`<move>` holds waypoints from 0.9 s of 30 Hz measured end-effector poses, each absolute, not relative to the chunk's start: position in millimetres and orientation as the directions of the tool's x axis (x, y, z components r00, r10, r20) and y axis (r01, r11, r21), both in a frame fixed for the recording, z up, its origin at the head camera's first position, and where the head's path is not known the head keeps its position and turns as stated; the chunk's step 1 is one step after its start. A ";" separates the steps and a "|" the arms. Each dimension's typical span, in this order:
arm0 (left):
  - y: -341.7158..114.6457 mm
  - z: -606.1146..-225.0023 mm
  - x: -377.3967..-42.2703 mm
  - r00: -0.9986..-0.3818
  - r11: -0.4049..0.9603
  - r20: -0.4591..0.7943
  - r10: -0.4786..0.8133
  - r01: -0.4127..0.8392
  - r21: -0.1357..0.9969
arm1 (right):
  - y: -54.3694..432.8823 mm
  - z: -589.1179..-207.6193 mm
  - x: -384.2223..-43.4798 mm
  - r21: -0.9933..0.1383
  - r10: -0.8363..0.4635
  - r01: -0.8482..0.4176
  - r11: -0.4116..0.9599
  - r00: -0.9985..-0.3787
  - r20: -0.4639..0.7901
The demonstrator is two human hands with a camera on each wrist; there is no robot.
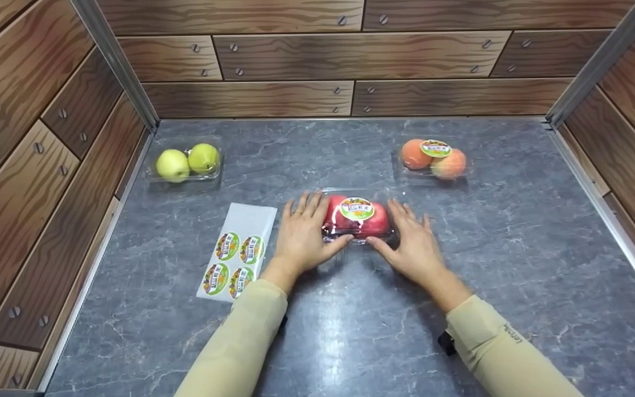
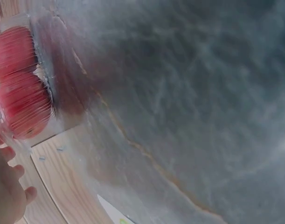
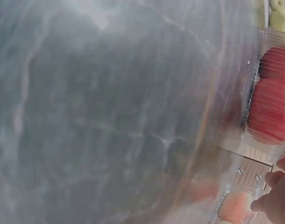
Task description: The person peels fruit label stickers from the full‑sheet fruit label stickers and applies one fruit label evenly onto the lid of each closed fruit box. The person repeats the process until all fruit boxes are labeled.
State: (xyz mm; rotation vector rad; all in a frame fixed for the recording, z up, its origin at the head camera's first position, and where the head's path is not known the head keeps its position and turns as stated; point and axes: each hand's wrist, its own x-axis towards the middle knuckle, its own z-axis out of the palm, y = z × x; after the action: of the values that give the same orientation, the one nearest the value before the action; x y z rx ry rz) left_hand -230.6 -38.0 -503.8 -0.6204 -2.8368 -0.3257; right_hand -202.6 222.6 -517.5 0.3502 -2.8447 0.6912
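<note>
A clear plastic clamshell box (image 1: 359,238) with two red apples (image 1: 375,223) inside sits mid-table. An oval fruit label (image 1: 357,209) is on its lid. My left hand (image 1: 303,234) lies along the box's left side with straight, spread fingers, its thumb at the front edge. On the right side my right hand (image 1: 414,240) mirrors it, thumb also at the front edge. Both wrist views show the red apples (image 2: 23,105) through the ribbed plastic, with fingertips of the left hand (image 2: 9,186) and right hand (image 3: 275,196) close by.
Left of the box lies a white backing sheet (image 1: 251,218) with several oval labels. At the back left stands a clear box of green apples (image 1: 173,165). A labelled box of orange-pink fruits (image 1: 450,164) stands at the back right. Wood-patterned walls (image 1: 295,55) border the table.
</note>
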 end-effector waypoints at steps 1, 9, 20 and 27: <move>-38.2 -504.5 -230.8 -0.888 0.886 0.257 0.382 0.430 0.171 | 222.2 -518.8 -203.0 -0.432 -0.178 -0.270 0.861 -0.954 0.241; -39.4 -509.7 -235.6 -0.895 0.882 0.237 0.377 0.425 0.201 | 220.2 -523.1 -206.8 -0.460 -0.156 -0.246 0.853 -0.962 0.224; -40.5 -504.3 -251.2 -0.907 0.896 0.205 0.368 0.405 0.184 | 218.1 -520.6 -221.6 -0.466 -0.156 -0.230 0.854 -0.969 0.192; -40.3 -500.9 -261.3 -0.909 0.902 0.184 0.375 0.403 0.153 | 216.9 -520.8 -230.7 -0.451 -0.156 -0.231 0.862 -0.968 0.198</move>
State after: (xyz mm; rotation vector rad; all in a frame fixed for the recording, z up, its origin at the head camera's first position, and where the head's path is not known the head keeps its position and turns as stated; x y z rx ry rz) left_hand -261.3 -40.3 -500.9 -0.5995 -2.9167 -0.2820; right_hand -230.7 216.9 -520.8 0.3016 -2.8804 0.7265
